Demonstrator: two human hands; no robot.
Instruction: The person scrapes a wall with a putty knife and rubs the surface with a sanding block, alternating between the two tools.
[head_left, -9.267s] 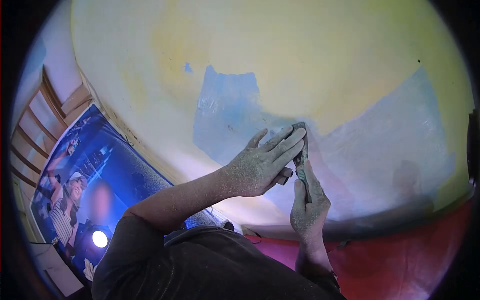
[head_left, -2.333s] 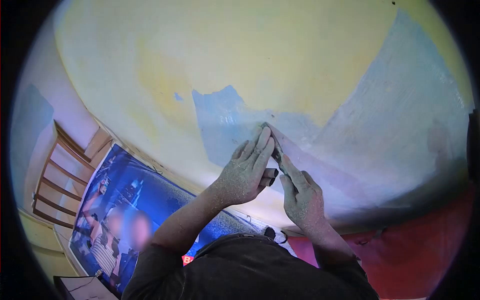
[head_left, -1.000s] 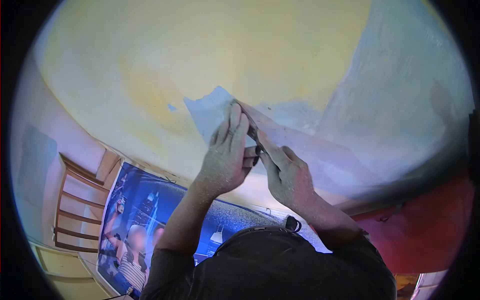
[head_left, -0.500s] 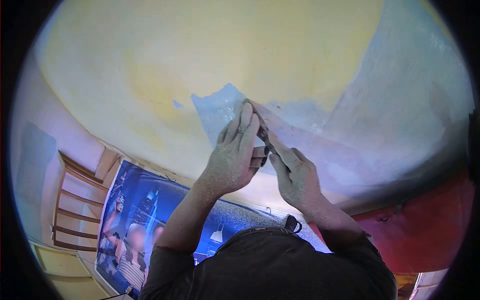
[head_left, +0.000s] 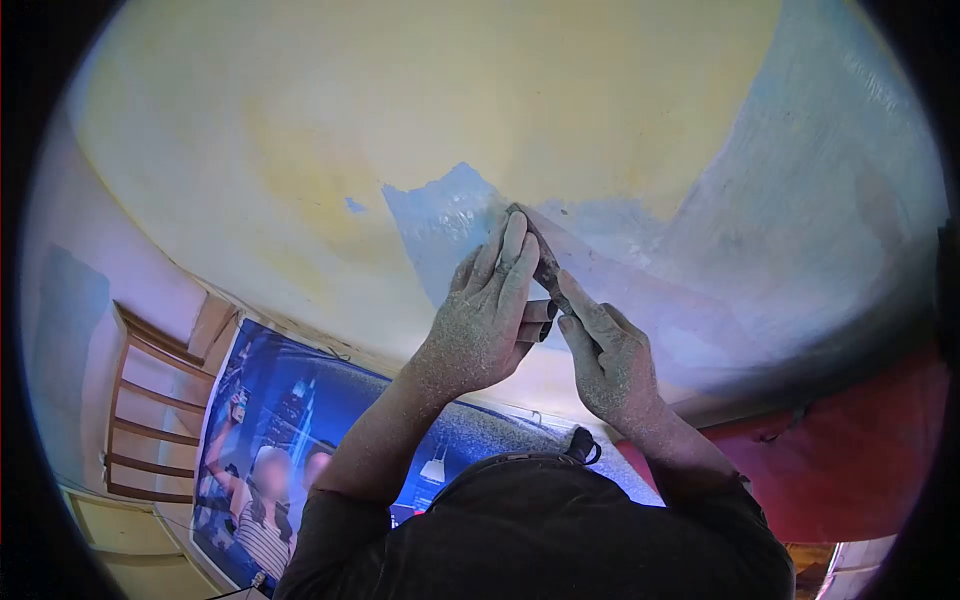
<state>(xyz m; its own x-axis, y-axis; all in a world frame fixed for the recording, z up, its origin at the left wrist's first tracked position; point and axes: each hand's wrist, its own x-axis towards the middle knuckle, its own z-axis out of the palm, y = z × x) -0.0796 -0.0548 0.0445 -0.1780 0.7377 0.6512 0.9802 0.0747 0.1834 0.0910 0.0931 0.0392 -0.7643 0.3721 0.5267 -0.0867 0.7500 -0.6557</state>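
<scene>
Both my hands are on a thin, dark flat scraper (head_left: pixel 546 268), seen nearly edge-on against the painted wall (head_left: pixel 620 120). Along its left face lie the fingers of my left hand (head_left: pixel 483 325), long and close together, pressing on it. My right hand (head_left: pixel 612 365) pinches the lower right end between thumb and fingers. Pale dust coats both hands and forearms. Beside the tool's upper end is a bare bluish patch (head_left: pixel 440 215) with a ragged edge, where the yellowish paint is gone. The tool's far side and part of my left hand's grip are hidden.
A blue printed banner (head_left: pixel 270 420) hangs below the wall at left, beside a wooden slatted rack (head_left: pixel 150 430). Red sheeting (head_left: pixel 850 460) covers the lower right. A large greyish area (head_left: pixel 830 200) of wall lies to the right.
Both hands and the scraper have moved slightly right and down along the wall. My grip looks the same.
</scene>
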